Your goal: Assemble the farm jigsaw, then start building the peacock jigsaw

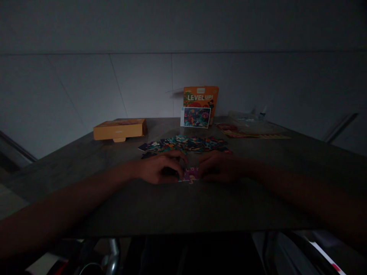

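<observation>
While the room sits in near darkness, a pale panelled wall (143,84) fills the far side, and a grey desk (177,210) runs from it to the seated person. At the desk's back left lies a yellow box (119,132), a flap hanging from its front; set aside, I'd guess, to leave the middle for handwork. Back right, a printed sheet (263,135) lies flat. An orange "LEVEL UP!" package (200,93) stands upright near the wall, and crumpled clear plastic (246,117) rests by the sheet.

Nearer the person, a heap of loose puzzle pieces (186,145) spreads across the middle, presumably within easy reach. Behind it, a picture card (196,117) stands just in front of the package, likely so its picture faces the sitter. The heap lies just beyond the fingers, close enough to crowd that side.

The left hand (163,168) curls at the left end of a small purple puzzle patch (191,174), its grip narrow, thumb and forefinger slightly parted. The right hand (216,167) bends over the right end; whether either grip pinches a piece I cannot tell. The patch lies between them, perhaps being steadied from both sides.
</observation>
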Motion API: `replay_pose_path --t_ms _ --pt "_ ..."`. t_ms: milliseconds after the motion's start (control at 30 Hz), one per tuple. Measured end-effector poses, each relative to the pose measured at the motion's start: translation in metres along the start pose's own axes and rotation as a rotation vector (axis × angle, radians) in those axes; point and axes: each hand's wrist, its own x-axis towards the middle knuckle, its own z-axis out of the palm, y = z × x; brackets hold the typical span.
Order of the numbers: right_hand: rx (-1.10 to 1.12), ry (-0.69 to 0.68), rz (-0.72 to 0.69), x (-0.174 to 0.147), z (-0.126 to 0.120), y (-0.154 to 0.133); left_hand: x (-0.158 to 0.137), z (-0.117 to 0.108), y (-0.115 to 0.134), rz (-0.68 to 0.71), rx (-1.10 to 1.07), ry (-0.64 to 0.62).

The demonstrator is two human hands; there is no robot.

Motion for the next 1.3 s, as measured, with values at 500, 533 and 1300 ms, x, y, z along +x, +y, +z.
replay_pose_path --t_ms 500,533,1300 --pt "-0.075 0.016 0.202 -0.002 0.001 -0.002 -0.003 0.000 -0.008 -0.134 0.053 0.036" --pt "-0.091 0.018 0.222 -0.002 0.001 0.000 -0.003 0.000 -0.009 -0.147 0.075 0.038" --pt "-0.046 0.011 0.119 -0.003 -0.001 0.004 -0.004 -0.006 -0.010 -0.098 0.038 -0.045"
